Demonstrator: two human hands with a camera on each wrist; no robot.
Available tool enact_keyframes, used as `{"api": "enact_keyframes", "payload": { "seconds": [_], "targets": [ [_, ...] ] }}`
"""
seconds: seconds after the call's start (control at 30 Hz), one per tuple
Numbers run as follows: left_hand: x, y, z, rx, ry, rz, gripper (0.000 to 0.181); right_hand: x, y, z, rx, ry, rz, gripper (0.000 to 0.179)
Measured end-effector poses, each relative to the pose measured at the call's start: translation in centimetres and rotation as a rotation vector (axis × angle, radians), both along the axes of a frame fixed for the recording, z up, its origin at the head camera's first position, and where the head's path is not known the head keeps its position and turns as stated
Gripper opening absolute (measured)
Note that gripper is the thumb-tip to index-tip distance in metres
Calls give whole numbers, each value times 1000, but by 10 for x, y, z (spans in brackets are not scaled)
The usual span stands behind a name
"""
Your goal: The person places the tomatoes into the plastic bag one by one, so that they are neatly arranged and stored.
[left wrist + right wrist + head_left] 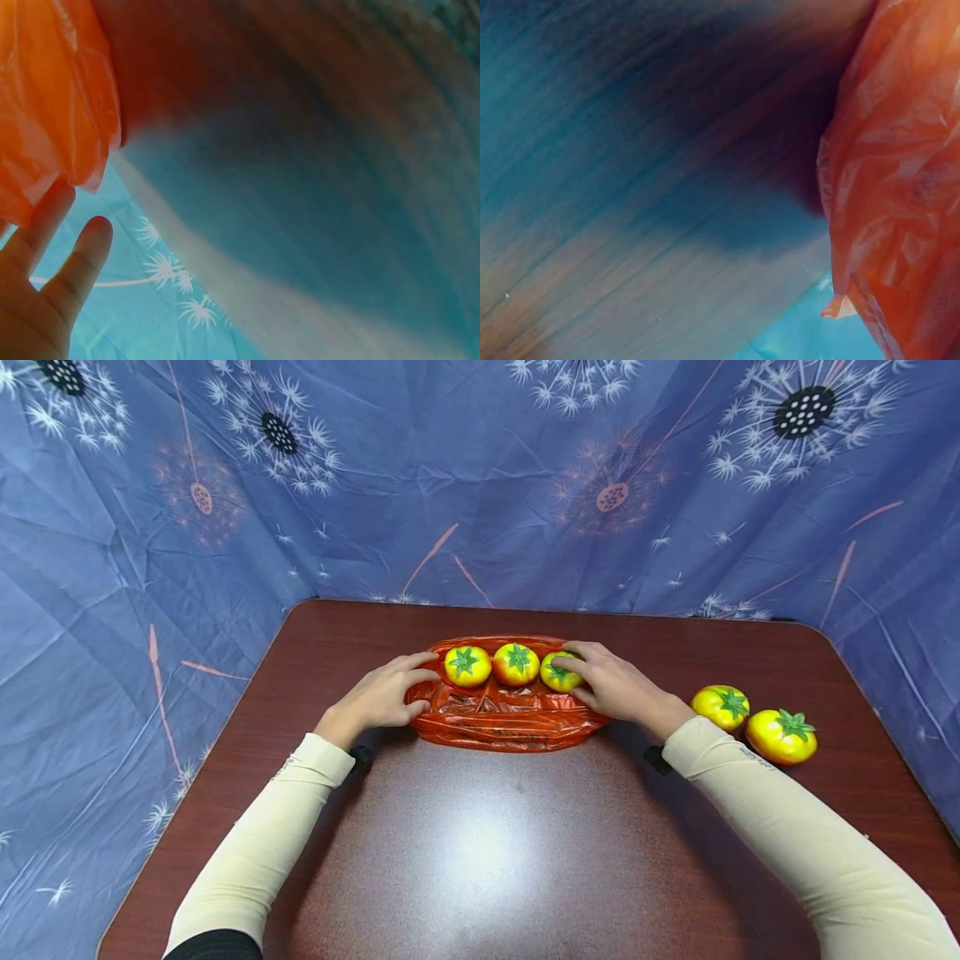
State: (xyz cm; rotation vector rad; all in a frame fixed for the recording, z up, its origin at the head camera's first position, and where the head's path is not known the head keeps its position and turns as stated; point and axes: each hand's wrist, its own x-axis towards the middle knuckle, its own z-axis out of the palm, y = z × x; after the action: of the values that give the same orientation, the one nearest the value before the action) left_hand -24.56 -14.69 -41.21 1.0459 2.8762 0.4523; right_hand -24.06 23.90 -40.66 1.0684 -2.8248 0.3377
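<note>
A red plastic bag [517, 731] lies on the table with its mouth spread wide. Three yellow-red tomatoes with green leafy tops sit in a row at it: a left tomato [467, 667], a middle tomato [516, 665] and a right tomato [556, 677]. My right hand [618, 683] holds the right tomato, fingers over its top and thumb at its near side. At the bag's left end is my left hand [386, 692], fingers spread and fingertips against the plastic. The left wrist view shows these fingers [79, 262] beside the orange-looking bag [52, 97]. My right hand is outside the right wrist view.
Two more tomatoes, one nearer [780, 737] and one farther [720, 706], rest on the right of the brown table [480, 827], beside my right forearm. A blue curtain [450, 485] with dandelion prints hangs behind the table and along both sides.
</note>
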Motion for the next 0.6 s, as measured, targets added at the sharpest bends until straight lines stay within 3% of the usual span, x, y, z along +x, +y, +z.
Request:
{"api": "enact_keyframes", "payload": {
  "seconds": [0.23,0.43,0.6],
  "targets": [
    [0,0,-1,10,4,-2,45,-1,1,2,-1,17,18,50],
    [0,0,0,23,12,-3,44,-2,-2,4,-34,114,108,40],
    [-1,0,1,26,14,-11,44,-3,-4,2,-25,130,85,34]
  ]
}}
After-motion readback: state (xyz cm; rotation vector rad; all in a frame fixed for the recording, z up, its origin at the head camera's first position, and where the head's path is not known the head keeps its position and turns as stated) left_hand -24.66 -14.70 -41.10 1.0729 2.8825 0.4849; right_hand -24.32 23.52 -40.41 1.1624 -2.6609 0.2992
